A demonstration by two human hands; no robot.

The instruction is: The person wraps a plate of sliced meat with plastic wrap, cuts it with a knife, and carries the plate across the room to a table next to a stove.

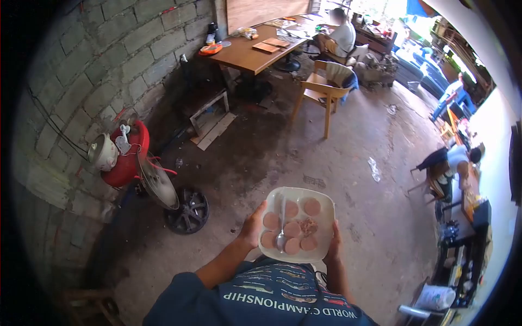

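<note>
A cream, rounded-square plate (326, 217) is held level in front of my body, between both hands. My left hand (253, 225) grips its left edge, and my right hand (335, 243) grips the right edge; most of the fingers are hidden under the plate. On it lie several round pink slices of meat (312, 206) and a small crumbled heap of meat (309, 226). A metal spoon (281, 240) rests among the slices on the left side, its handle pointing to the far rim.
To the left, a red gas tank (122, 171) carries a white pot (103, 153), near a black wheel-like base (187, 211). Ahead stand a wooden table (247, 53) and chair (318, 89). A seated person (342, 38) is beyond; others are at the right. Plastic litter (374, 169) lies on the floor.
</note>
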